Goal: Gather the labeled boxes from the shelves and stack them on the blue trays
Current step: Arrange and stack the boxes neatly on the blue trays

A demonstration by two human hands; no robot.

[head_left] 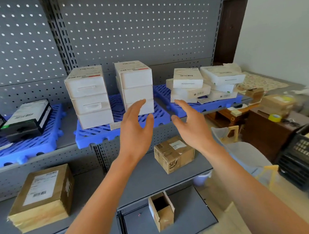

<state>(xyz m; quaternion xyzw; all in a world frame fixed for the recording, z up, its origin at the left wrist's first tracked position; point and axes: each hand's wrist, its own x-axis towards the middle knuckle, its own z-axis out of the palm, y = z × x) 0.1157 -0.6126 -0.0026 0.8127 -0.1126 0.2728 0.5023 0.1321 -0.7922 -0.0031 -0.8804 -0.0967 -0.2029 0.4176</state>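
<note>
Boxes, labeled, various; listed near to far

Small open brown carton (162,211), lowest shelf, near centre, standing on end, mouth upward

Flat brown box (42,196) with white shipping label, middle shelf, left, lying slightly askew

Brown SF-marked carton (174,153), middle shelf, right of centre, turned at an angle

Left hand (135,127), raised before the middle blue tray (95,134); fingers spread and straight, holding nothing; fingertips close by the bottom box of the right white stack (135,87), contact cannot be told

Right hand (192,124), raised beside the left hand, apart from it; fingers spread, relaxed, holding nothing

Middle blue tray, upper shelf: two upright stacks of white boxes, three high each; left white stack (89,96) and right white stack stand near each other but apart, labels on top

Left blue tray (26,148), upper shelf: black boxes (27,118) with white labels, two in view, a further one cut off at the left edge

Right blue tray (205,106), upper shelf: loose pile of flat white boxes (205,82), several layers, tilted and overlapping, labels upward

Grey pegboard (141,29), backing the shelves

Far right: dark tabletop bearing a yellow tape roll (275,118) and brown parcels (277,103); black crates (308,156) near right; dark door (231,28) in the far corner
</note>
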